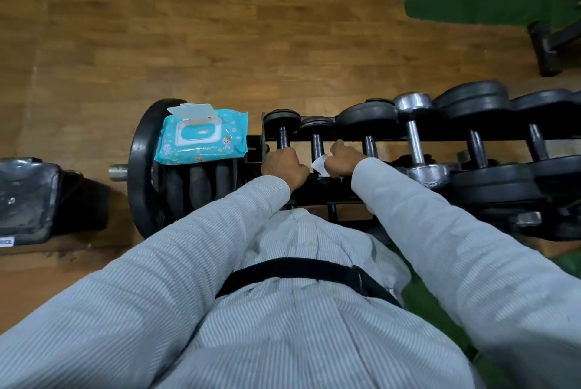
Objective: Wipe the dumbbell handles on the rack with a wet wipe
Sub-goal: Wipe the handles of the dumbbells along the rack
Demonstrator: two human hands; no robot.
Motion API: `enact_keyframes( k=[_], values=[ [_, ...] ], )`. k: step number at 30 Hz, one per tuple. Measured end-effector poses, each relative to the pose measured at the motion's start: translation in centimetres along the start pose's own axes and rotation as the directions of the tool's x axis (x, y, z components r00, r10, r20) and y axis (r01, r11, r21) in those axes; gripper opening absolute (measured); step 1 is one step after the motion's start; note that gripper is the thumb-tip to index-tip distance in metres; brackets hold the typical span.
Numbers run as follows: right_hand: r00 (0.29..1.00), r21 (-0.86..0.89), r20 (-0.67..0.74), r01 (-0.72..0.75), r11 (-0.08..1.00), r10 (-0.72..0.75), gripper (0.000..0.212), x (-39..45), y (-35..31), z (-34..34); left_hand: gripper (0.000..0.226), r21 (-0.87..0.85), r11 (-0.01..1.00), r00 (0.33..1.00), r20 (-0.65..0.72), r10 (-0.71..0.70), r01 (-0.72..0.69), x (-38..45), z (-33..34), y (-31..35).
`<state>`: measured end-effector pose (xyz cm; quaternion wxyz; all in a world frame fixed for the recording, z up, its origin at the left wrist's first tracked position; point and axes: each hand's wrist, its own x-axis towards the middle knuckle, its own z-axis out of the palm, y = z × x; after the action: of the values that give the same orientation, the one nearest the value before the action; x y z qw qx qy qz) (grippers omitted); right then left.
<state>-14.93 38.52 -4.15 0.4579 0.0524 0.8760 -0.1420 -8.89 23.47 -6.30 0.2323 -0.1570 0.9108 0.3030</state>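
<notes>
Brown wood-plank gym floor behind a black steel dumbbell rack. Left hand curled round the dark handle of the end black dumbbell. Right hand pinching a white wet wipe against the next dark handle, just beside the left grip. Risks, likely: wipe snagging, slipping from the pinch; neighbouring dumbbell rolling if nudged

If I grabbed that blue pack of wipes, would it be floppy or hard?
Probably floppy and light: the wipes pack is a soft wrapper that sags over the weight plates beneath it. Only its flip lid, standing open, looks stiff. It lies flat, so it likely won't roll.
</notes>
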Motion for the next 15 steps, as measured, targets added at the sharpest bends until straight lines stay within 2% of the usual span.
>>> enact_keyframes(
  k=[2,5,7,10,12,15],
  values=[
    [0.989,0.162,0.145,-0.024,0.986,0.001,0.044,0.6,-0.3,-1.2,0.016,-0.015,1.000,1.000,-0.011,-0.019,0.018,0.1,0.1,0.0],
    [0.967,0.414,0.253,-0.122,0.902,0.015,0.032,1.8,0.0,-1.7,0.014,-0.066,0.997,0.998,-0.022,-0.050,0.049,0.0,0.3,-0.1],
    [0.964,0.511,0.265,-0.141,0.848,0.001,0.015,2.3,0.1,-1.4,0.012,-0.104,0.992,0.996,-0.043,-0.074,0.069,0.0,0.3,-0.3],
    [0.970,0.646,0.239,-0.133,0.752,-0.035,0.014,3.1,0.1,-0.6,0.011,-0.147,0.985,0.993,-0.052,-0.102,0.093,0.0,0.5,-0.8],
    [0.957,0.712,0.283,-0.162,0.683,-0.068,0.013,4.1,0.2,0.2,0.015,-0.170,0.980,0.991,-0.065,-0.118,0.105,0.0,0.7,-1.1],
    [0.960,0.704,0.264,-0.127,0.699,-0.092,0.007,5.5,0.1,0.8,0.014,-0.183,0.977,0.989,-0.078,-0.122,0.107,0.0,1.0,-1.4]
  ],
)
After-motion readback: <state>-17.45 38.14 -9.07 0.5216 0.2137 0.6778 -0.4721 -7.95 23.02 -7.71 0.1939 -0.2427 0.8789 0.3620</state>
